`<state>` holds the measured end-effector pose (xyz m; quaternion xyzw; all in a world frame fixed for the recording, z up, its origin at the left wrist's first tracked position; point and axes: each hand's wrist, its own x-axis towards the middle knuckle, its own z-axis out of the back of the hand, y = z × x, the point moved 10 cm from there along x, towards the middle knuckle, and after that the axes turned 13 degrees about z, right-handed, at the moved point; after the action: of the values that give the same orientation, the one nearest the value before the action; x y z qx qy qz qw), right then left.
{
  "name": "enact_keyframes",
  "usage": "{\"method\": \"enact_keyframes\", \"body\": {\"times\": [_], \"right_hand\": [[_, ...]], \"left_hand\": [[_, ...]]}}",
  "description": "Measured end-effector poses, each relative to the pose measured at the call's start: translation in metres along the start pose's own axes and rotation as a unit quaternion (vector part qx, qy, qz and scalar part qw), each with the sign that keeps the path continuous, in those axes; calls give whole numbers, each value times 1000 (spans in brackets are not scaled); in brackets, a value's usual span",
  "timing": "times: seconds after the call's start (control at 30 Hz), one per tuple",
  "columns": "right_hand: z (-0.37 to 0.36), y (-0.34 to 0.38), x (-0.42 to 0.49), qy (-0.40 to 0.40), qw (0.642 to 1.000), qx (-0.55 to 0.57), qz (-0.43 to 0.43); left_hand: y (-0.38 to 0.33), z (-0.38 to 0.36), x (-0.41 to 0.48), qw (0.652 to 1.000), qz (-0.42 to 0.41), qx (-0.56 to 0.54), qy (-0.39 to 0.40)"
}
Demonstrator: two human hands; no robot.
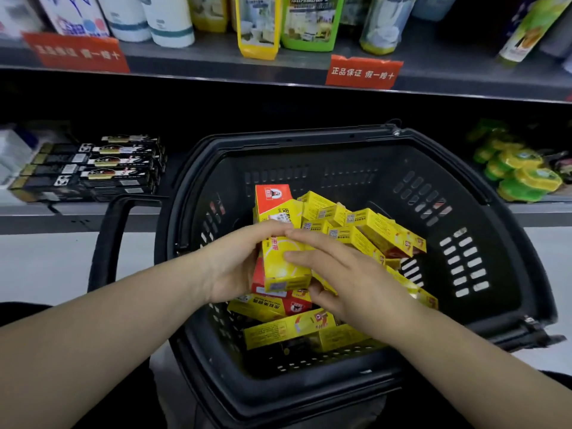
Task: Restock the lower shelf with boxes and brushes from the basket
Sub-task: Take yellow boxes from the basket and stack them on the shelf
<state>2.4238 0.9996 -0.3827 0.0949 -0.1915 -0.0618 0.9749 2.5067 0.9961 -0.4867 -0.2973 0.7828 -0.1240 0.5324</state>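
**Shop aisle, basket at the lower shelf: both hands on one box**

Shelving fills the background. The upper shelf [216,65] holds bottles and pouches. The lower shelf [31,216] runs behind a black basket [464,187], with black boxes [102,168] stacked at its left end and green packs [520,178] at its right.

Inside the basket lies a loose heap of yellow boxes [371,230], pointing every way. I can pick out no brushes.

The left hand [238,264] grips one yellow box [284,264] from its left side, fingers curled over the far edge, with a red-ended one seemingly clamped beneath it. The right hand [337,274] meets it from the right. Its fingers lie close together and fairly straight across the face, and the thumb hooks under the near end, so it reads as a pinch.

The box's long axis runs from the person towards the shelf, tipped up at the far end. It sits above the heap at the basket's left-centre.

The shelf lies straight beyond the fingertips, past the far rim. The left hand is nearer the black stack, so I'd expect it to carry.
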Motion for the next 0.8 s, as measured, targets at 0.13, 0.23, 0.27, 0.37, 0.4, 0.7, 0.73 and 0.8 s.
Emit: {"method": "enact_keyframes", "body": {"times": [0.13, 0.23, 0.27, 0.37, 0.4, 0.7, 0.73, 0.8], "right_hand": [[-19, -42, -17, 42, 981, 89, -169], [-52, -63, -36, 188, 950, 97, -230], [-67, -62, -41, 256, 937, 95, -218], [-102, -52, -55, 391, 898, 87, -182], [-109, -51, -58, 414, 889, 83, -177], [-83, -59, -29, 357, 919, 14, -167], [-64, -68, -28, 303, 928, 51, -211], [-20, -87, -35, 167, 926, 144, -308]], "left_hand": [[-6, 13, 1, 996, -27, 32, -76], [-14, 28, 2, 987, -55, 60, -141], [-15, 31, 2, 984, -63, 68, -153], [-19, 37, 2, 976, -72, 96, -182], [-19, 38, 1, 974, -71, 105, -187], [-24, 39, -3, 974, -81, 93, -188], [-26, 41, -5, 975, -85, 80, -187], [-31, 46, -11, 977, -98, 44, -183]]}}
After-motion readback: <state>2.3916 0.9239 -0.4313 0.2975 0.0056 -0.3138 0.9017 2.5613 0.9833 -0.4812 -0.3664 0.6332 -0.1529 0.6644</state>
